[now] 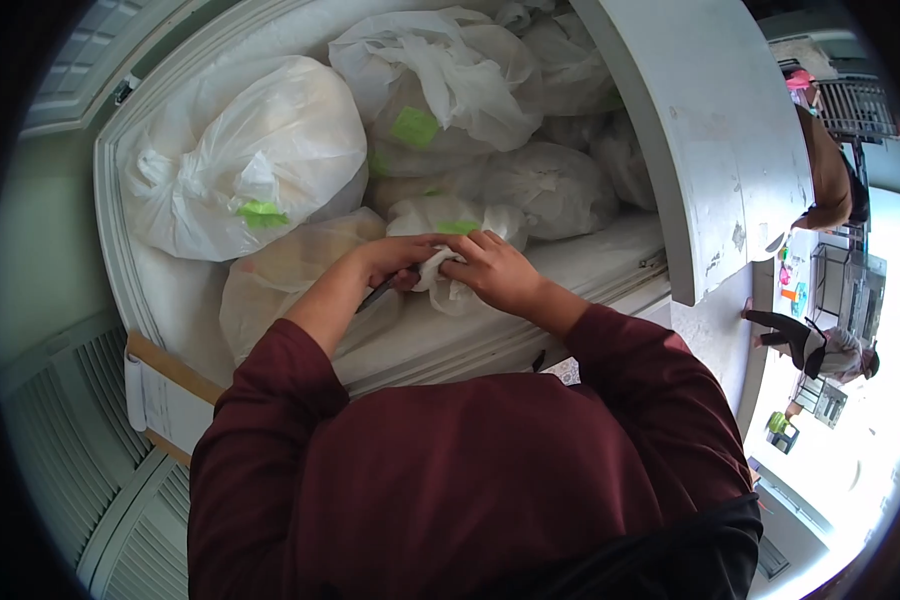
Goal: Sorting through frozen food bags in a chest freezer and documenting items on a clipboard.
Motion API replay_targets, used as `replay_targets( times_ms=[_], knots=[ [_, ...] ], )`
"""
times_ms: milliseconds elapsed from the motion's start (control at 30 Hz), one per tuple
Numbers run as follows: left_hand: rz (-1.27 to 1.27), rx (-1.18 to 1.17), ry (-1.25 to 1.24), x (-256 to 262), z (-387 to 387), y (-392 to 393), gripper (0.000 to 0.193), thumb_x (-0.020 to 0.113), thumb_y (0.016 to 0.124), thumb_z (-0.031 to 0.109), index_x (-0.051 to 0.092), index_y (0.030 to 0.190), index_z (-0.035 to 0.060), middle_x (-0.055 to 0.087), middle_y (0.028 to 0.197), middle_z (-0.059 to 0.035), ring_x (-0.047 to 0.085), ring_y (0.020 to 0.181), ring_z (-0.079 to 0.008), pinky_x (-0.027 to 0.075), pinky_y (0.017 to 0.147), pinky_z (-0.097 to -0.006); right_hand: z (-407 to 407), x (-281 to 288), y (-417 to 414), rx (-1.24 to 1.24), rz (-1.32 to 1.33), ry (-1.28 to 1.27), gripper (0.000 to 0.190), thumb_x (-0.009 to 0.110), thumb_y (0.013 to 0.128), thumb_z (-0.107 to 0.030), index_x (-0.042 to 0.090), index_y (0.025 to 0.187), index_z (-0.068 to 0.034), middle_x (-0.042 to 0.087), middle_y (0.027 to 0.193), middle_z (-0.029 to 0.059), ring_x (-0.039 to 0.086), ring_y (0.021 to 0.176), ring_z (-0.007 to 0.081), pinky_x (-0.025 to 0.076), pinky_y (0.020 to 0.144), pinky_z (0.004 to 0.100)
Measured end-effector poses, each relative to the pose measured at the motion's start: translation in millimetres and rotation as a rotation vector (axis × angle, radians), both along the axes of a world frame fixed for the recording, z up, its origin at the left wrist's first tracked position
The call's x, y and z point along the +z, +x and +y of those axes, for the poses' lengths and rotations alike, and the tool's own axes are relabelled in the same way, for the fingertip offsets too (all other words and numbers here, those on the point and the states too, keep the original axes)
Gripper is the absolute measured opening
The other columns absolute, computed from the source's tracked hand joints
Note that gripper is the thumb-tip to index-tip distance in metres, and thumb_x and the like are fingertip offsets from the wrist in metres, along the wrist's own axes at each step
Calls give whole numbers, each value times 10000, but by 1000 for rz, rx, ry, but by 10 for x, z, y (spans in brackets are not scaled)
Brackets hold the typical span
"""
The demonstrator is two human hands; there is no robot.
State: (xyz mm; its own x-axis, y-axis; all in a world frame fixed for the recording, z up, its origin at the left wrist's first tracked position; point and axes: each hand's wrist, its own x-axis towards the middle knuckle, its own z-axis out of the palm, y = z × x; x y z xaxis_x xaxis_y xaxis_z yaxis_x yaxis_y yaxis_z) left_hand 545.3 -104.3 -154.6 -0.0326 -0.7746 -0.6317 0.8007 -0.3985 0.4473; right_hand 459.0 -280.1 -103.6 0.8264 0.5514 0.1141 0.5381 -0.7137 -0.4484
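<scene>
My left hand (394, 259) and my right hand (495, 271) meet over the open chest freezer. Between their fingers is the bunched, twisted neck (433, 268) of a whitish plastic bag. A dark, slim object, possibly a pen (376, 294), also sticks out from under my left hand. Just beyond my fingers lies a bag bearing a green label (457, 226). To the left, a large knotted white plastic bag (270, 150) carries another green label (262, 214). Below it a translucent bag (300, 262) rests partly behind my left forearm.
More filled bags (435, 67) crowd the freezer's far side. The freezer rim (450, 360) runs before my body, and a grey lid (712, 135) covers the right part. A clipboard with papers (172, 401) is at left. Two other people (825, 349) are in the background at right.
</scene>
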Motion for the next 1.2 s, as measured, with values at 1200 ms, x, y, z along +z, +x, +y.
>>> replay_targets(
  times_ms=[1200],
  knots=[
    [-1631,-456,520,-520,-60,17,190,489,692,21,560,860,76,545,898,-100,529,801,-305,422,648,-410,-899,-335,517,-71,1036,143,478,492,651,-78,518,1128,-87,534,1107,120,510,994,275,397,845,336]
  ],
)
